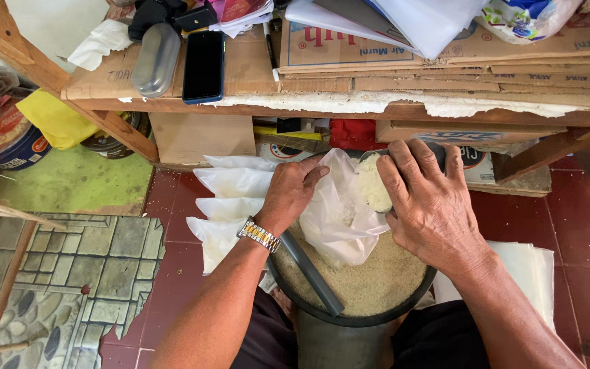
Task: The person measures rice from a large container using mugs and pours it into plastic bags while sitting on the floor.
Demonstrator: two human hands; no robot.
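Rice (370, 181) is being tipped from a small scoop (377, 179) into a clear plastic bag (339, 219), as the head view shows it, so the filling step is judged to be in hand. The bag is held over a round dark bucket (414, 304) of rice, across which a grey tube (312, 270) lies. The bag's mouth is pinched by the left hand (288, 195), its fingers pressed together on the near edge of the film. The scoop is gripped by the right hand (431, 205), whose fingers are curled over it, slightly spread, with white rice showing just beside the index finger and above the bag's opening. A steady tilt and an open bag mouth seem to be called for next. Filled bags (230, 198) are lined up on the red floor to the left, beside the wrist with the watch (259, 234).
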